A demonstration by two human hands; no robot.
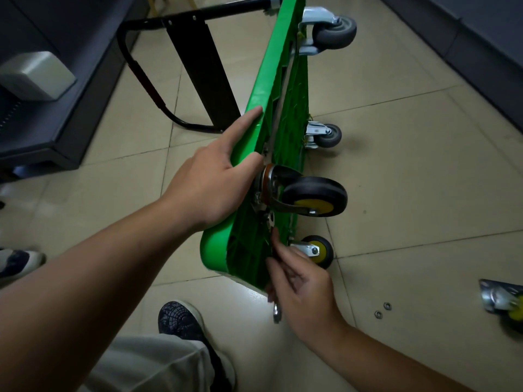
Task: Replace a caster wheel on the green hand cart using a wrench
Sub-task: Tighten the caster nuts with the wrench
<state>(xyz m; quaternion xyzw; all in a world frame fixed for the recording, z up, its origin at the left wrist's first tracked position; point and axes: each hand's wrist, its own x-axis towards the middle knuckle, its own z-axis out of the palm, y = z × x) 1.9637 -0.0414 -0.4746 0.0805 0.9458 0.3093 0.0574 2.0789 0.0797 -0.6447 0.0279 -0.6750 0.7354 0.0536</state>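
Standing edgewise, green cart (266, 89) lengthwise away, casters (314, 196) rightward; wrench (276, 312) along it.

The person wears pale grey trousers (147, 363) and dark patterned shoes (181, 321) with white soles.

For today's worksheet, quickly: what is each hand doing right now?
Left hand: grips the edge of the green cart.
Right hand: holds the wrench.
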